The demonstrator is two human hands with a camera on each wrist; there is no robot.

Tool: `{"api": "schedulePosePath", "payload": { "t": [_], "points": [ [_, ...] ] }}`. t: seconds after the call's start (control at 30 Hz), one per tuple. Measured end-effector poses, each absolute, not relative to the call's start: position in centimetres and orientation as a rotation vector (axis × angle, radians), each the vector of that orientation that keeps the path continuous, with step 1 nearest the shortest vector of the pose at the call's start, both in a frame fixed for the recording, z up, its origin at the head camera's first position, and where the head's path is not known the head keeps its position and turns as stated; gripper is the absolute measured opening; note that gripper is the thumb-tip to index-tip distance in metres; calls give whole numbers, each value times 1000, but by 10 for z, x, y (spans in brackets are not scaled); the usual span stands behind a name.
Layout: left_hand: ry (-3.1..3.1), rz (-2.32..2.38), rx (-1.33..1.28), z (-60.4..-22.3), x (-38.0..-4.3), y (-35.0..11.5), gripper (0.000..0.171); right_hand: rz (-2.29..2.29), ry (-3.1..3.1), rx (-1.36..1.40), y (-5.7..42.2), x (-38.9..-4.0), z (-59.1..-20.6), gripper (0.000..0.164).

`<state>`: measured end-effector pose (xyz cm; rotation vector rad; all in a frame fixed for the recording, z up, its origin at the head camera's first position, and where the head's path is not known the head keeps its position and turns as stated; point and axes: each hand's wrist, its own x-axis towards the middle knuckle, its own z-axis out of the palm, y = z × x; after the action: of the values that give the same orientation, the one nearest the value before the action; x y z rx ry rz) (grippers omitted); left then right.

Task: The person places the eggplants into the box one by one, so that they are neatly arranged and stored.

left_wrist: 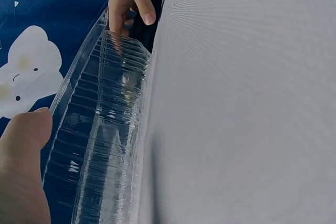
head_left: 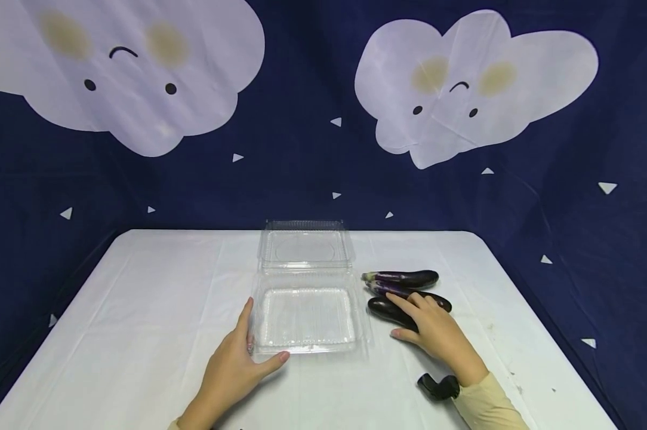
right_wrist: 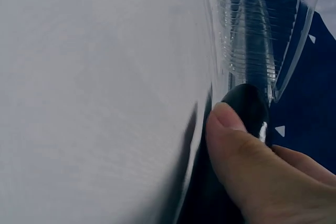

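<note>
A clear plastic clamshell container (head_left: 308, 319) stands with its lid folded back. My left hand (head_left: 232, 364) is at its near left corner, index finger straight along the left side and thumb at the front edge. In the left wrist view the thumb (left_wrist: 31, 129) lies against the container's ribbed wall (left_wrist: 100, 124). Three dark purple eggplants lie right of the container. My right hand (head_left: 436, 325) grips the nearest eggplant (head_left: 390, 313), thumb on its near side and fingers across it. Behind it lie the middle eggplant (head_left: 379, 288) and the farthest eggplant (head_left: 409, 278).
The lid (head_left: 305, 248) reaches back to the far edge of the white-covered table (head_left: 141, 310). A black device (head_left: 438, 387) sits at my right wrist. Dark blue cloth with white clouds (head_left: 474, 83) hangs behind and beside the table.
</note>
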<state>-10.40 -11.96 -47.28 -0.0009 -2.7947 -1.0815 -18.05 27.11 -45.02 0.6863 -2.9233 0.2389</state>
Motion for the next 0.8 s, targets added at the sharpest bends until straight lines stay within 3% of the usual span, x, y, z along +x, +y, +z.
{"api": "schedulePosePath", "payload": {
  "t": [0.8],
  "points": [
    [-2755,-1207,37,-477,-108,-118,124,386,-3026,752,273,-192,-446,70]
  ]
}}
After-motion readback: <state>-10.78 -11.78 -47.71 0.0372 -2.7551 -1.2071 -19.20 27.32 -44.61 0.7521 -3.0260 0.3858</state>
